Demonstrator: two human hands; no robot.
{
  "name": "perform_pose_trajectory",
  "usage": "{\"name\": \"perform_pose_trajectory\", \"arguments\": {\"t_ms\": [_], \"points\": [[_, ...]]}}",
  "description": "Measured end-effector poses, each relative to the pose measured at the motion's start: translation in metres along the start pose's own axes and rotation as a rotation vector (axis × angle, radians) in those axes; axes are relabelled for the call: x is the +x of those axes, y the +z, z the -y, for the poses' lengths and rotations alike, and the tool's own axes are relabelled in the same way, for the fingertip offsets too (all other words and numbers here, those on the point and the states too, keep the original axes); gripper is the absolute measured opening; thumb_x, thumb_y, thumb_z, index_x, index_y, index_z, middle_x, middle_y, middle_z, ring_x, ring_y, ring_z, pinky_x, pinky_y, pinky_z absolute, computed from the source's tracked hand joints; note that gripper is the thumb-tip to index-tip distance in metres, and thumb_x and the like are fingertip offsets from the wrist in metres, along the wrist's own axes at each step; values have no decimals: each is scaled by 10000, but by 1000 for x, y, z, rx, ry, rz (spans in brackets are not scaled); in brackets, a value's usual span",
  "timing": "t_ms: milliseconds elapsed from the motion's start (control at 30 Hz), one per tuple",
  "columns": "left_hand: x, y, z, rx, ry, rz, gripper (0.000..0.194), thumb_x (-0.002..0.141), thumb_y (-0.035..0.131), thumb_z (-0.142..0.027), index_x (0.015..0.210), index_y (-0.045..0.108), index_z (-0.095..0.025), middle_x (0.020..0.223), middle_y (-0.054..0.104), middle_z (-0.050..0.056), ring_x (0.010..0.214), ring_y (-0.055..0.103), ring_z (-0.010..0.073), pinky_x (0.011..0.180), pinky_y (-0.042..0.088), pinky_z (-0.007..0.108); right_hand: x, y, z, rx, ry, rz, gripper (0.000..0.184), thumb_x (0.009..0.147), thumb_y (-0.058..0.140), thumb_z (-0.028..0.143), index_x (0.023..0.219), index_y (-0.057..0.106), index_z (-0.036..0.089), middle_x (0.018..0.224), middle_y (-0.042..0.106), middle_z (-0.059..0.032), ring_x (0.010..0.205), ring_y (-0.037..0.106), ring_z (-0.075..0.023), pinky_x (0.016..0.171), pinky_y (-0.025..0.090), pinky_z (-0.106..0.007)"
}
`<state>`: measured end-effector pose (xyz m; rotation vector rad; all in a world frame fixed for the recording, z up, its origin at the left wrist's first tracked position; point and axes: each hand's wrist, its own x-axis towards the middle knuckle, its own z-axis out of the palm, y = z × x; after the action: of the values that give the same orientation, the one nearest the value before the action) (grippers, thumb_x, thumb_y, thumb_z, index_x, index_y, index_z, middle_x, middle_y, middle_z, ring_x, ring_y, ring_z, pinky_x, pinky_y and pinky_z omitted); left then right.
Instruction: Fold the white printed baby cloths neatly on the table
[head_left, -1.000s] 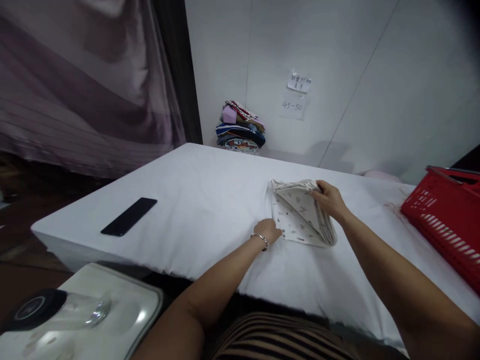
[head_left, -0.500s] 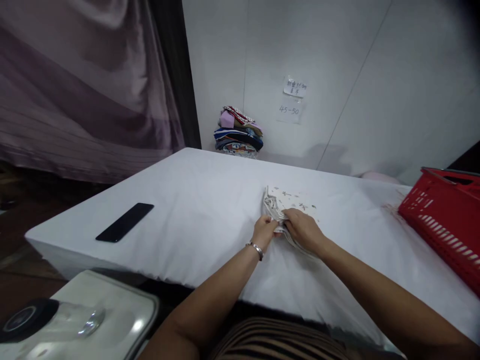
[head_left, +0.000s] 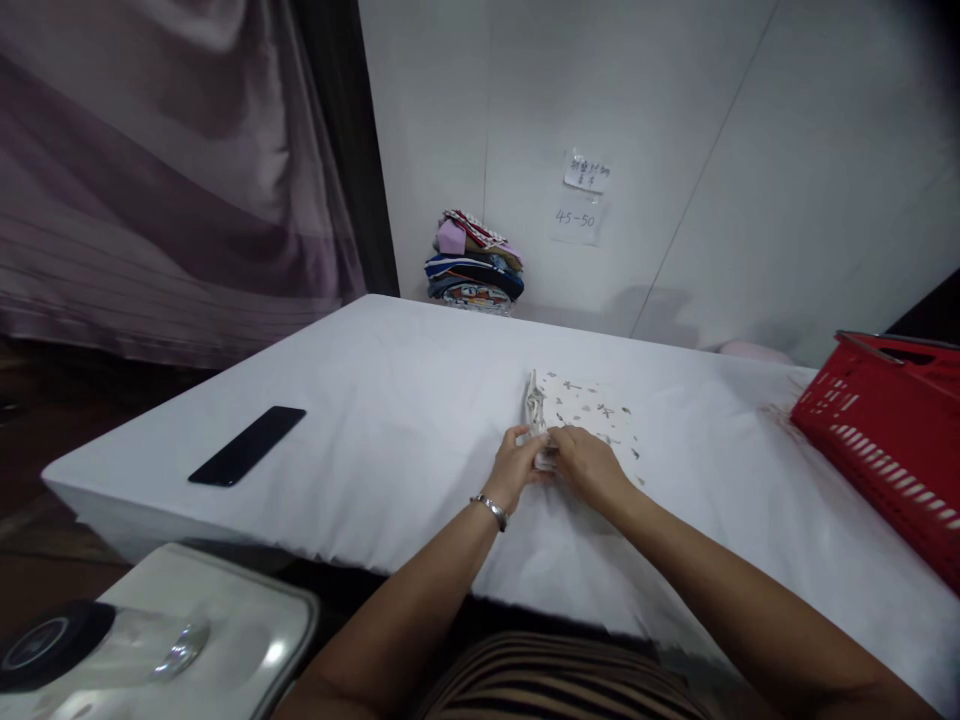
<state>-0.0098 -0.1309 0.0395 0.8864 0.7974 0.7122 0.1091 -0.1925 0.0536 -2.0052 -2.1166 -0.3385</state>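
Observation:
A folded piece of white cloth with a small dark print (head_left: 581, 400) lies on the white-covered table (head_left: 390, 400), its layered edge facing left. My left hand (head_left: 516, 465), with a silver bracelet at the wrist, grips the near left corner of the cloth. Close beside it, my right hand (head_left: 589, 462) has its fingers curled at the same corner, pinching the layers from the right. The fingertips of both hands nearly meet, and part of the cloth under them is hidden.
A black flat slab, like a phone (head_left: 247, 446), lies at the table's left. A red basket (head_left: 885, 430) stands at the right edge. Folded clothes (head_left: 474, 265) are stacked against the wall. A stool-like white surface (head_left: 225, 620) with a clear bottle (head_left: 142, 640) sits at the lower left.
The cloth's near part has come down flatter and its layers lie closer together. My left hand has shifted slightly left and down; my right hand has moved a little left.

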Motion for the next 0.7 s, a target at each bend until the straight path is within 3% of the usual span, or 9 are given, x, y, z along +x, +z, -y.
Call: {"name": "perform_pose_trajectory", "arguments": {"t_ms": [100,267,467,700], "points": [[3,-6,-1,86,-38,-13,663,661,728,-449,1179,415,-179,954,646,109,786,644,208,580,545,305,-4,9,5,32,-79,-21,244,833,401,90,1033,532,135,909,601,-110,809,538,-207,684,415,-322],[11,-14,8,217,-66,-55,733,629,771,-367,1226,397,-164,987,645,134,798,645,229,567,551,318,-31,25,2,96,-91,-70,412,818,409,84,1224,460,123,1105,582,-143,1015,507,-236,823,417,-382],[16,-16,6,126,-134,-16,651,661,755,-313,1199,422,-157,974,663,123,756,657,205,593,562,320,-83,33,-37,25,59,-126,619,750,440,63,1359,334,97,1229,535,-173,1131,467,-264,902,379,-437],[16,-12,-3,104,-122,26,602,711,704,-256,1220,405,-144,998,655,135,707,663,197,616,571,365,-119,32,-77,28,124,-160,574,814,440,157,1373,311,142,1272,517,-151,1176,469,-256,915,424,-436]]}}
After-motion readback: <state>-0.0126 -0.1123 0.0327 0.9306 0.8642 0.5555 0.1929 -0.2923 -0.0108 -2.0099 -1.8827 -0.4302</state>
